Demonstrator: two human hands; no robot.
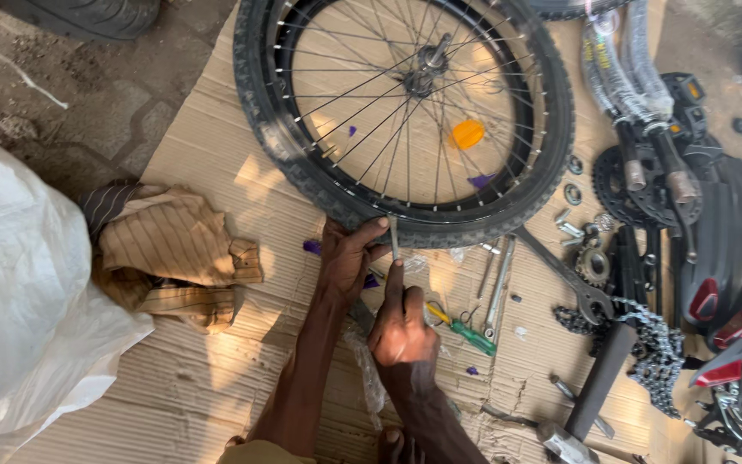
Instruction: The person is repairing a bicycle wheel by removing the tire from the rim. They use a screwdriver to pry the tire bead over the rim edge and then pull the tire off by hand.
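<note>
Kneeling over flattened cardboard on the ground, the person has both hands at the near edge of a bicycle wheel. Closest to the camera, the right hand has its fingers curled shut, index finger stretched forward along a thin metal tool that stands up against the knobby tire; it looks pinched at the tool's lower end, though the grip itself is partly hidden. Just beyond, the left hand has its fingers wrapped over the tire's lower edge, thumb beside the tool, so it's gripping the rubber.

Right next to the right hand lies a green-handled screwdriver, touching the cardboard, with a long spanner just past it. Further right sit a bigger wrench, a loose bike chain heaped up, and a hammer near the bottom edge.

Off to the left, a striped tan cloth is crumpled on the cardboard, and a white plastic sack fills that side.

The wheel lies flat, spokes and hub plain to see, with an orange reflector clipped in the spokes. Far right: a chainring and other bike parts piled together.
</note>
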